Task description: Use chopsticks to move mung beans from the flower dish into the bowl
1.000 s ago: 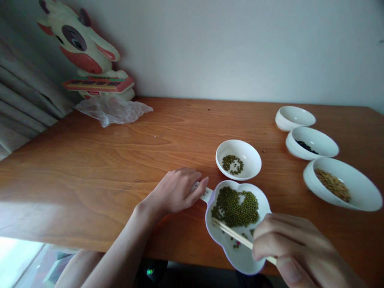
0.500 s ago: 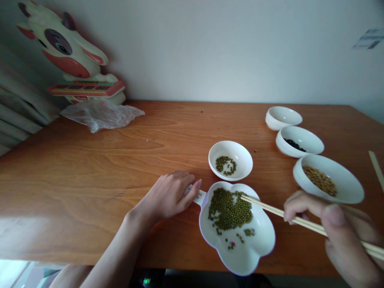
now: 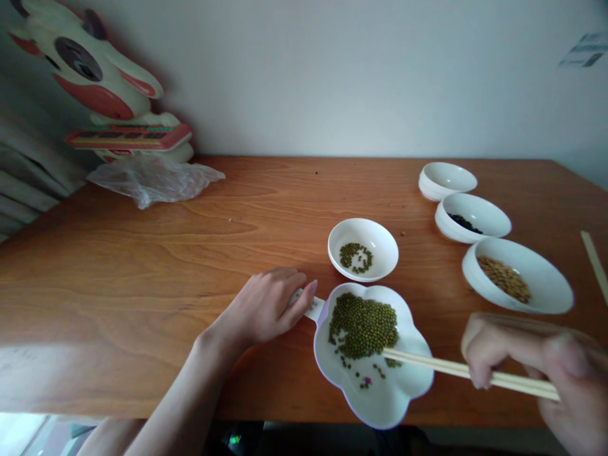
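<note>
My left hand [image 3: 275, 301] is closed round the handle of a flower-shaped white dish [image 3: 384, 405] with a lilac rim. Green mung beans [image 3: 363, 326] are heaped in the dish's upper part, with a few strays and small coloured bits lower down. My right hand [image 3: 527, 361], somewhat blurred, grips a pair of pale wooden chopsticks [image 3: 451, 366]. Their tips are close together at the lower right edge of the bean heap; whether a bean is between them I cannot tell. Just behind the dish stands a small white bowl [image 3: 384, 250] with some mung beans in it.
At right stand three white bowls: one holding tan beans [image 3: 504, 278], one with black beans [image 3: 464, 223], and a farther bowl [image 3: 446, 180]. A pale stick [image 3: 593, 263] lies at the right edge. A plastic bag [image 3: 156, 180] and a cow keyboard toy [image 3: 128, 136] occupy the back left.
The chopstick tips have moved from the heap's upper right down to its lower right edge. My right hand has shifted with them. My left hand keeps its hold on the handle.
</note>
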The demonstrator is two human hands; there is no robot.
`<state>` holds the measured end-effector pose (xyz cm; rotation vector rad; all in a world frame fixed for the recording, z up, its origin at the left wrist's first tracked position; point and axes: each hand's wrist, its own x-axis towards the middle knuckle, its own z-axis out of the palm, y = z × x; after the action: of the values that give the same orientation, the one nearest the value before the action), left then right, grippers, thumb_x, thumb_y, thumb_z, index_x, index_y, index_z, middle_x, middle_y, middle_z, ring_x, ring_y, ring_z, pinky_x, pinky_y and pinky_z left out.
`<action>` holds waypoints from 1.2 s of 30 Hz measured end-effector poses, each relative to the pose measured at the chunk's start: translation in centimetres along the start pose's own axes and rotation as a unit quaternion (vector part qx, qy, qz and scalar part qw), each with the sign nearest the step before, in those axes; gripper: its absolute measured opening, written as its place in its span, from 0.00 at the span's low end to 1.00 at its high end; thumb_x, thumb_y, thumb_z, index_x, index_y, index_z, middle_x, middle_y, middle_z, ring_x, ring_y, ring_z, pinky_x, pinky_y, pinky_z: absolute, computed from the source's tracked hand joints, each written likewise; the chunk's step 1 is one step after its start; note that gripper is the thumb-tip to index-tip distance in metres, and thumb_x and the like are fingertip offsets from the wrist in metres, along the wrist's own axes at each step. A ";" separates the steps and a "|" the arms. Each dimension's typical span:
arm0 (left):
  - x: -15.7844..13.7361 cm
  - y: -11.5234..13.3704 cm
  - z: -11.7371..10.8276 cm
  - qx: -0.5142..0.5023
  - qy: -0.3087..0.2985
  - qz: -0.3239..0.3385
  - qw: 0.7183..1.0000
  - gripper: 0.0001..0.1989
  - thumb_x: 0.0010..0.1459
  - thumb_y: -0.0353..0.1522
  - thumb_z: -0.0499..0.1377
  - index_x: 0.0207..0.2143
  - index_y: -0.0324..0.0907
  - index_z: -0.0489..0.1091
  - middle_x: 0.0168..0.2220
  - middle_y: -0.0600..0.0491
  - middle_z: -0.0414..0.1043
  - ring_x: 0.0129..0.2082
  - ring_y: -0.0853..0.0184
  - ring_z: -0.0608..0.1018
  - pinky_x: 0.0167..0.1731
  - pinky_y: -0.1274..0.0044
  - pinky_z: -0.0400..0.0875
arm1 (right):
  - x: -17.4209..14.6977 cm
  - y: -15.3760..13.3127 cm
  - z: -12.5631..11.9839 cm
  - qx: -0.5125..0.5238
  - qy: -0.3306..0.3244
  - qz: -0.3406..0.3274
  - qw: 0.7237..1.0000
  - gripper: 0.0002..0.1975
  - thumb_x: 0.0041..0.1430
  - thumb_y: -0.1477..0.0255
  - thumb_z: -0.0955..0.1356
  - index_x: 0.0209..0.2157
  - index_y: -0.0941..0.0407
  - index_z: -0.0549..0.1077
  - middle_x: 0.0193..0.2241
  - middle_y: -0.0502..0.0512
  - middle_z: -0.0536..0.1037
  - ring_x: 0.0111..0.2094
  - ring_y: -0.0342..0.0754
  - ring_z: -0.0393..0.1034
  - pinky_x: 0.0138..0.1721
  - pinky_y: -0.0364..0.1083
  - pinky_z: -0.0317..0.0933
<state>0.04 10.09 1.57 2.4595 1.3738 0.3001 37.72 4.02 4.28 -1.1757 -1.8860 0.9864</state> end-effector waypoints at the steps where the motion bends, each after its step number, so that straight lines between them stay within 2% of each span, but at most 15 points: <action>1: 0.0 0.0 0.0 0.001 0.000 0.000 1.000 0.24 0.78 0.43 0.44 0.34 0.42 0.71 0.33 0.51 0.76 0.29 0.66 0.73 0.32 0.72 0.62 | 0.0 -0.1 0.2 0.014 -0.043 0.005 0.999 0.36 0.74 0.49 0.50 0.28 0.49 0.78 0.23 0.58 0.74 0.26 0.57 0.72 0.27 0.54 0.65; 3: 0.0 0.0 -0.1 0.001 0.000 -0.001 1.000 0.24 0.78 0.43 0.44 0.34 0.42 0.70 0.32 0.51 0.76 0.29 0.66 0.73 0.32 0.72 0.63 | 0.3 -0.7 0.8 0.029 -0.075 0.021 0.997 0.31 0.76 0.53 0.51 0.33 0.49 0.77 0.27 0.57 0.76 0.30 0.56 0.73 0.33 0.54 0.65; 5: 0.0 0.0 -0.1 0.001 -0.001 0.000 1.000 0.24 0.78 0.42 0.44 0.33 0.41 0.70 0.32 0.51 0.76 0.29 0.66 0.73 0.32 0.73 0.63 | 0.7 -1.6 1.7 0.034 -0.064 0.028 0.997 0.28 0.77 0.54 0.53 0.34 0.49 0.77 0.29 0.56 0.77 0.31 0.54 0.73 0.34 0.52 0.64; 8: 0.0 0.1 -0.2 0.001 0.001 0.005 1.000 0.24 0.78 0.42 0.44 0.33 0.41 0.70 0.32 0.51 0.76 0.29 0.66 0.74 0.32 0.73 0.64 | 1.2 -2.8 2.8 0.060 -0.050 0.018 0.997 0.28 0.76 0.52 0.54 0.33 0.50 0.76 0.28 0.55 0.76 0.30 0.53 0.72 0.32 0.51 0.63; 12: 0.0 0.0 -0.2 -0.001 -0.003 0.002 1.000 0.24 0.78 0.42 0.44 0.33 0.41 0.70 0.32 0.51 0.76 0.29 0.66 0.74 0.33 0.73 0.64 | 1.4 -3.0 3.6 0.067 -0.079 0.015 0.994 0.28 0.76 0.51 0.55 0.32 0.52 0.75 0.28 0.55 0.76 0.30 0.51 0.72 0.33 0.50 0.62; 15: -0.1 0.0 -0.1 -0.005 -0.006 0.002 1.000 0.25 0.78 0.42 0.44 0.33 0.41 0.71 0.32 0.51 0.76 0.30 0.66 0.74 0.33 0.73 0.64 | 1.5 -2.3 3.4 0.057 -0.088 0.020 0.994 0.29 0.75 0.50 0.55 0.33 0.52 0.76 0.29 0.55 0.77 0.31 0.51 0.72 0.34 0.50 0.63; 19: -0.1 0.0 -0.2 -0.005 -0.002 -0.001 1.000 0.25 0.78 0.42 0.44 0.33 0.42 0.70 0.32 0.51 0.76 0.29 0.66 0.73 0.32 0.73 0.63 | 1.7 -1.5 2.3 0.034 -0.007 0.016 0.999 0.40 0.69 0.40 0.47 0.30 0.50 0.76 0.27 0.57 0.76 0.30 0.55 0.71 0.29 0.51 0.63; 22: 0.0 0.1 -0.2 -0.005 -0.001 -0.002 1.000 0.25 0.78 0.42 0.44 0.33 0.41 0.70 0.32 0.51 0.76 0.29 0.66 0.73 0.32 0.73 0.64 | 1.7 -1.1 1.9 0.002 0.039 0.049 0.998 0.44 0.67 0.38 0.43 0.30 0.51 0.75 0.28 0.58 0.75 0.31 0.56 0.71 0.28 0.52 0.63; 28: -0.1 0.0 -0.2 -0.007 -0.003 -0.002 1.000 0.25 0.78 0.42 0.44 0.32 0.42 0.70 0.32 0.51 0.75 0.29 0.66 0.73 0.32 0.73 0.64 | 1.8 -0.1 2.0 0.002 -0.016 0.052 0.999 0.44 0.67 0.38 0.42 0.31 0.51 0.75 0.27 0.56 0.75 0.29 0.54 0.71 0.29 0.52 0.63; 36: -0.1 0.1 -0.2 -0.008 -0.015 -0.013 1.000 0.25 0.79 0.43 0.44 0.33 0.42 0.69 0.32 0.51 0.74 0.29 0.66 0.72 0.33 0.72 0.63 | 2.2 0.1 2.4 0.021 0.003 0.046 0.999 0.42 0.71 0.42 0.44 0.30 0.52 0.76 0.27 0.56 0.76 0.30 0.55 0.70 0.33 0.53 0.62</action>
<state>0.01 9.94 1.82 2.4224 1.3835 0.2656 34.92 5.50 3.45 -1.2488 -1.8107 1.0659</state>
